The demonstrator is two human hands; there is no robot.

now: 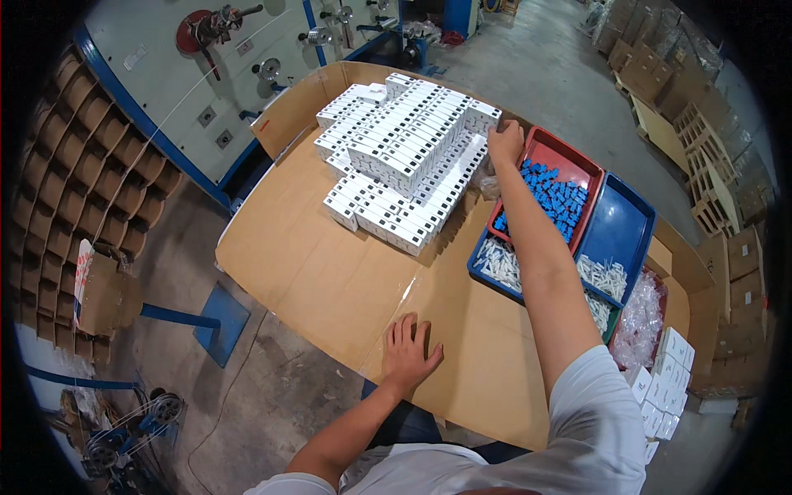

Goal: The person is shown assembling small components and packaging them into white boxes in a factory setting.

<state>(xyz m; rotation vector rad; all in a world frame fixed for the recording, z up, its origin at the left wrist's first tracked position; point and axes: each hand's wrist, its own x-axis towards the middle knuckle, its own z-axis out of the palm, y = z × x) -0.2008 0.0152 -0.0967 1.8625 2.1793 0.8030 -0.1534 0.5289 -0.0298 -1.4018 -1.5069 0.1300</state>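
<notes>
Small white boxes with black squares [412, 144] stand in a stepped stack on the cardboard-covered table [305, 247]. My right hand [505, 144] reaches to the far right end of this stack, right beside its last boxes. Its fingers are curled, and whatever they hold is hidden. Near the table's front edge, my left hand [410, 353] rests on the cardboard with its fingers spread and nothing in it. Under my right forearm is a red tray [586, 165] of small blue pieces [557, 198]. A crumpled clear plastic bag [488, 186] lies between stack and tray.
Blue trays [615, 214] with white plastic pieces [501, 262] stand on the right. Beyond them are clear plastic bags [639, 322] and a pile of white boxes [664, 388]. A raised cardboard rim [330, 82] borders the far edge. Machinery [223, 99] stands at the left.
</notes>
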